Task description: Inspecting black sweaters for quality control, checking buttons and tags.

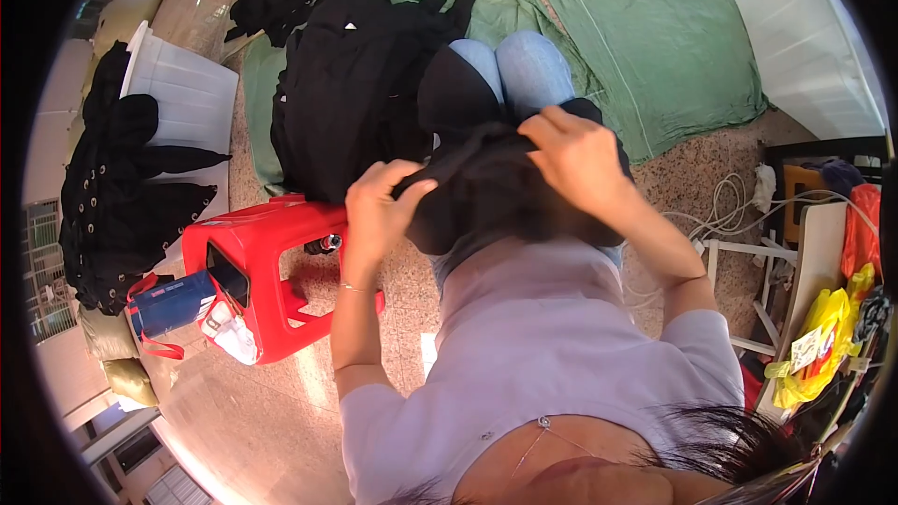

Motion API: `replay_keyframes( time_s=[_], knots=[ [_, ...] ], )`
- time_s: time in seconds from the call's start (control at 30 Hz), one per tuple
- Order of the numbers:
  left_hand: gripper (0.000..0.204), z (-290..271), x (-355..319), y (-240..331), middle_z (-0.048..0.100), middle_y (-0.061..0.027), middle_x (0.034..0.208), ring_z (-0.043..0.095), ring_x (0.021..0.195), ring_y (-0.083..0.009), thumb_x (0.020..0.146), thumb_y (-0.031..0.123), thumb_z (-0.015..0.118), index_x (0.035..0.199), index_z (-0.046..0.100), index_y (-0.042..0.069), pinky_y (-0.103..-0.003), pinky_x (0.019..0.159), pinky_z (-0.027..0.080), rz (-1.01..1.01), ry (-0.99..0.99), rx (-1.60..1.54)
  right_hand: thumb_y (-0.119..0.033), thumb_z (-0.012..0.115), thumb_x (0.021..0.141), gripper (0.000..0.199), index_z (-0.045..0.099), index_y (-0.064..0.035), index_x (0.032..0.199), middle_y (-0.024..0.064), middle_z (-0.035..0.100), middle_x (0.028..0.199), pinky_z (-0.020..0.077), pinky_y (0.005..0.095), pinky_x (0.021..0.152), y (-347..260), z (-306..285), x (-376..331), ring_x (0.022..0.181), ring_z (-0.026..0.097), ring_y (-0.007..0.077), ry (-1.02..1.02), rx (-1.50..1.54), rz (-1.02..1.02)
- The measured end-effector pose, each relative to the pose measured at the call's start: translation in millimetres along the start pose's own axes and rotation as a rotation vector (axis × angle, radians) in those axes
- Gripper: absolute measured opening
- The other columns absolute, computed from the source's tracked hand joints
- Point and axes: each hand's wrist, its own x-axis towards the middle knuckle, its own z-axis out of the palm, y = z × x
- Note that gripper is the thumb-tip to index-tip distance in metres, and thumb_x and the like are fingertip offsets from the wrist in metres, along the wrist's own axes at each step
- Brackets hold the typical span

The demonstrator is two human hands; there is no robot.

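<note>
A black garment (496,178) lies bunched across my lap, over my light blue jeans (534,70). At its left edge, my left hand (379,209) is closed, with a fold of the black cloth between thumb and fingers. My right hand (582,157) is closed on the cloth's upper right part, fingers bent down into it. Between the hands the fabric is raised and slightly blurred. What kind of garment it is cannot be made out. Beyond my left hand, a pile of black garments (351,84) rests on the floor covering.
A red plastic stool (271,224) stands at my left, carrying a phone (227,273) and a blue box (175,304). White bins stand left (182,84) and right (809,47); black clothes (122,187) hang over the left one. Green sheets (645,37) cover the floor ahead. Cables (725,206) coil at right.
</note>
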Motion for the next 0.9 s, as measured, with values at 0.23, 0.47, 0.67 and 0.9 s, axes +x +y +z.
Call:
replay_keyframes(
  time_s=[0.23,0.47,0.67,0.9],
  knots=[
    [0.012,-34,-8,-45,0.051,0.0067,0.071,0.047,0.063,-0.0032,0.081,0.003,0.072,0.077,0.062,0.000,-0.021,0.059,0.038,-0.276,-0.184,-0.364,-0.006,0.076,0.078,0.020,0.068,-0.0002,0.096,0.0110,0.069,0.088,0.0494,0.0315,0.069,36,-29,-10,0.076,0.066,0.0226,-0.135,0.478,0.090],
    [0.024,-58,-1,6,0.059,-0.0050,0.090,0.055,0.083,-0.0122,0.088,0.019,0.071,0.094,0.065,-0.004,-0.024,0.077,0.042,-0.055,-0.071,-1.059,0.000,0.076,0.073,0.026,0.072,0.0000,0.099,0.0105,0.065,0.079,0.0496,0.0287,0.064,9,-77,4,0.068,0.061,0.0203,0.313,0.298,-0.092],
    [0.019,-28,19,63,0.066,-0.0052,0.100,0.059,0.091,-0.0102,0.090,0.012,0.066,0.099,0.067,-0.005,-0.023,0.084,0.045,-0.125,-0.150,-1.021,-0.004,0.075,0.067,0.027,0.068,0.0013,0.093,0.0066,0.059,0.085,0.0433,0.0282,0.047,-40,-57,6,0.060,0.059,0.0165,0.332,0.154,-0.593],
    [0.019,-2,15,62,0.068,-0.0003,0.093,0.058,0.082,-0.0046,0.093,0.010,0.065,0.105,0.067,-0.004,-0.018,0.075,0.046,-0.183,-0.158,-1.053,-0.004,0.072,0.064,0.033,0.067,0.0009,0.096,0.0024,0.055,0.083,0.0369,0.0255,0.046,-42,-20,12,0.055,0.049,0.0116,0.379,-0.092,-0.620]
  ],
)
